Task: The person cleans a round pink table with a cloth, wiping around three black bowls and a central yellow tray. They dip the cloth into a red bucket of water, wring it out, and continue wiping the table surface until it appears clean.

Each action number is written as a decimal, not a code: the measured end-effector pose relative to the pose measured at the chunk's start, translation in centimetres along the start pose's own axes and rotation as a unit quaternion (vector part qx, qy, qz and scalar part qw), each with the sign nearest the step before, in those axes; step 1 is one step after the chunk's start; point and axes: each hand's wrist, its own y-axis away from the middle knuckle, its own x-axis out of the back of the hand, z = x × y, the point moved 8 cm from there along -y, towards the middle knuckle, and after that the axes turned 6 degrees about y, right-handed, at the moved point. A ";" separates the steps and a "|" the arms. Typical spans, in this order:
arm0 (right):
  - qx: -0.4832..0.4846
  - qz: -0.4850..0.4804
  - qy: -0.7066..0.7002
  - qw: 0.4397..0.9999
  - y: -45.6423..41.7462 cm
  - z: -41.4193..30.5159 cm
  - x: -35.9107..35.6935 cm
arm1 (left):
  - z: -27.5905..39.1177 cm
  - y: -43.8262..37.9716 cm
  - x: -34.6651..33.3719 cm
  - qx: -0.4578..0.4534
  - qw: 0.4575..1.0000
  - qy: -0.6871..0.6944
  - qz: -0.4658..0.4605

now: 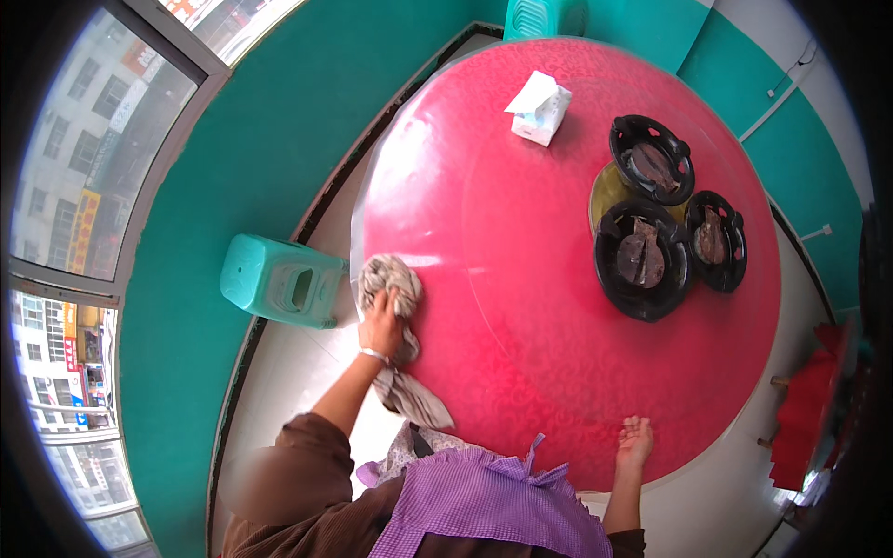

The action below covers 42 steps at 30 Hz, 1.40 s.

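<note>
My left hand (382, 326) presses a crumpled grey-and-white cloth (391, 273) on the left edge of a round table with a red patterned cover (544, 279); the cloth's tail hangs towards my purple checked apron (481, 499). Over the near right part of the table is my right hand (635, 439), its fingers loosely curled and no object visible in it. On the far right side of the table three black round stove-like stands (643, 307) with brown centres sit around a yellowish round plate (608, 192). Farther back stands a white packet of paper tissues (541, 115).
A turquoise plastic stool (279, 282) stands left of the table, beside a green wall (230, 153) under windows. Another such stool (530, 19) is behind the table's far edge. At the right, red cloth (806, 418) hangs near wooden legs.
</note>
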 end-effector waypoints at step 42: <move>-0.068 0.150 0.062 0.984 6.0 6.5 -6.3 | 5.8 -16.7 -2.4 -0.250 0.968 0.034 -0.005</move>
